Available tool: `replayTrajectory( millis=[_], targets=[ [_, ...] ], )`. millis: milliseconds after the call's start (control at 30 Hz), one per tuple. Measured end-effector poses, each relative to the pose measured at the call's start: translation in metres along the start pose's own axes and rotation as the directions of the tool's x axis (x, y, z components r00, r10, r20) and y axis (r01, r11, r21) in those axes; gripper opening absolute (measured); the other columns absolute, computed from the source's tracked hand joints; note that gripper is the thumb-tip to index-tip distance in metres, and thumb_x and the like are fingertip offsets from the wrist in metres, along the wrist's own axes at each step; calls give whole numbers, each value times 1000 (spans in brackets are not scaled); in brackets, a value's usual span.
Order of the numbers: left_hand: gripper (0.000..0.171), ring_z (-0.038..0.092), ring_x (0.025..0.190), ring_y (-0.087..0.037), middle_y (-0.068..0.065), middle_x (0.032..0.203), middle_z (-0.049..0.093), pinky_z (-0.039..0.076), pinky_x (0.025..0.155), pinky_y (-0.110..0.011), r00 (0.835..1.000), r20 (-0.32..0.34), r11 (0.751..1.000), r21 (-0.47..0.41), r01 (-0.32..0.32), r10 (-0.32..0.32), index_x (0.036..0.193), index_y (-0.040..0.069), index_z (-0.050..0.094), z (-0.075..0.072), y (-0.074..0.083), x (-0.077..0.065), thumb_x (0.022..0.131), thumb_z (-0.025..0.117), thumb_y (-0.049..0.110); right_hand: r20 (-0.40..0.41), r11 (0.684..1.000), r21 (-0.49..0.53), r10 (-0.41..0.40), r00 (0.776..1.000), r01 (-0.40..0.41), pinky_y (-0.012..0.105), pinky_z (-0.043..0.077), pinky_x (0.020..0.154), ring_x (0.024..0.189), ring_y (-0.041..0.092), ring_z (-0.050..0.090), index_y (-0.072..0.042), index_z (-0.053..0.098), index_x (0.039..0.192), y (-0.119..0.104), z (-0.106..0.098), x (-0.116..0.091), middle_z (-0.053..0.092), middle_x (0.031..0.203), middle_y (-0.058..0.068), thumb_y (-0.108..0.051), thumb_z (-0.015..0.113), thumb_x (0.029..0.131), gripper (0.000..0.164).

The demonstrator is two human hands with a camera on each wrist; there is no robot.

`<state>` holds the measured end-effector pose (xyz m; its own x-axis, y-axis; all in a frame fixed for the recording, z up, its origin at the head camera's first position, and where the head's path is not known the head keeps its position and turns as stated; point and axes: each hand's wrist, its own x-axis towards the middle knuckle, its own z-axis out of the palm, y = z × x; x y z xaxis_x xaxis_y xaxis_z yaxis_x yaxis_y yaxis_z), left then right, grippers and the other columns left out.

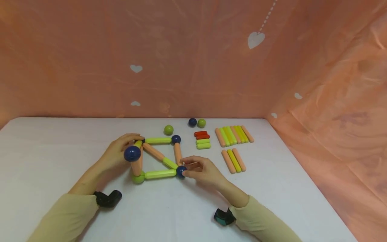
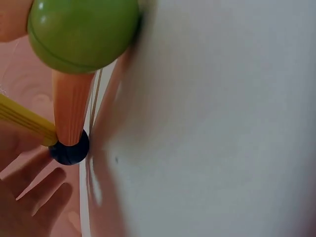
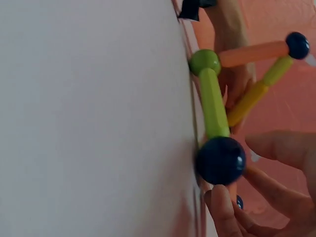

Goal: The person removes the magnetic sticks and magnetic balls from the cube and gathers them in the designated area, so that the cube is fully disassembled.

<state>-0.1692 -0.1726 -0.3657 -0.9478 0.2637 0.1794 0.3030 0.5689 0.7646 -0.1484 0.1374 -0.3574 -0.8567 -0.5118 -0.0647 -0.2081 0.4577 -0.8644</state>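
Observation:
A frame of coloured sticks and balls lies flat on the table, with a dark blue ball (image 1: 132, 153) raised at its left end. My left hand (image 1: 116, 151) holds the far-left dark blue ball (image 2: 69, 150), where yellow and orange sticks meet. Its thumb is mostly hidden. At the near-right corner, my right hand (image 1: 205, 169) has thumb and fingers around another dark blue ball (image 3: 220, 160). A lime stick (image 1: 160, 173) joins that ball to the green ball (image 1: 138, 177). An orange-and-lime diagonal (image 1: 154, 152) crosses the frame.
Several loose orange, lime and yellow sticks (image 1: 234, 136) lie in two rows at right. Short red sticks (image 1: 202, 135) and lime sticks (image 1: 203, 144) sit beside them. Spare balls (image 1: 168, 129) stand near the table's back edge, before a pink cloth (image 1: 181, 67).

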Motion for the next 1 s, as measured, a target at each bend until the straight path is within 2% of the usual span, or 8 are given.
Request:
replayTrajectory(
  millis=[133, 267, 433, 633, 700, 767, 867, 1000],
  targets=[
    [32, 45, 124, -47, -26, 131, 51, 38, 100, -61, 1000, -9, 999, 34, -25, 26, 121, -1, 61, -1, 2, -3, 89, 62, 1, 35, 999, -52, -13, 999, 15, 28, 49, 88, 104, 20, 60, -6, 64, 121, 0, 7, 4, 67, 113, 9, -17, 68, 89, 34],
    [30, 51, 116, -47, -27, 123, 54, 44, 95, -59, 999, -11, 995, 96, -40, 41, 116, -3, 63, -5, 5, -13, 86, 64, -2, 42, 996, -94, 1, 999, 3, 26, 48, 85, 99, 17, 59, -8, 65, 117, -1, 7, 6, 67, 109, 6, -16, 68, 88, 30],
    [28, 57, 106, -45, -22, 114, 56, 49, 88, -57, 998, -21, 988, 149, -51, 55, 111, 0, 67, -11, 4, -29, 83, 70, 1, 38, 991, -129, 24, 999, -19, 30, 47, 86, 99, 17, 57, -12, 66, 118, 0, 1, 12, 65, 113, 6, -17, 65, 90, 28],
    [25, 61, 102, -41, -13, 107, 59, 50, 87, -55, 999, 6, 989, 145, -37, 36, 101, 5, 73, -19, 3, -41, 77, 79, 9, 22, 991, -107, 78, 997, -75, 37, 47, 92, 105, 20, 56, -16, 67, 120, -1, -8, 32, 62, 124, 5, -13, 61, 92, 29],
    [24, 63, 97, -35, -10, 104, 61, 54, 83, -48, 999, 16, 991, 131, -41, 40, 96, 8, 73, -20, 4, -43, 74, 82, 11, 21, 991, -103, 83, 996, -80, 35, 47, 93, 106, 20, 57, -16, 66, 121, -3, -11, 42, 62, 126, 6, -11, 59, 92, 30],
    [24, 62, 89, -24, -5, 99, 62, 56, 76, -37, 999, 26, 991, 129, -47, 44, 93, 11, 73, -19, 6, -46, 72, 84, 14, 23, 992, -102, 81, 996, -78, 32, 49, 90, 106, 19, 58, -14, 66, 122, -4, -12, 52, 62, 127, 7, -8, 59, 92, 31],
    [25, 55, 78, -10, 2, 91, 61, 50, 64, -23, 998, 50, 993, 111, -34, 29, 90, 14, 72, -16, 10, -49, 70, 85, 20, 22, 993, -96, 70, 997, -67, 29, 51, 85, 104, 21, 59, -11, 66, 122, -5, -14, 66, 63, 126, 9, -5, 59, 91, 33],
    [24, 48, 70, -4, 5, 84, 58, 43, 57, -21, 996, 90, 996, 88, -33, 25, 87, 16, 70, -9, 18, -54, 70, 86, 25, 15, 991, -112, 78, 997, -76, 33, 51, 89, 108, 25, 59, -13, 65, 124, -7, -12, 83, 63, 125, 9, -5, 58, 91, 34]
  ],
)
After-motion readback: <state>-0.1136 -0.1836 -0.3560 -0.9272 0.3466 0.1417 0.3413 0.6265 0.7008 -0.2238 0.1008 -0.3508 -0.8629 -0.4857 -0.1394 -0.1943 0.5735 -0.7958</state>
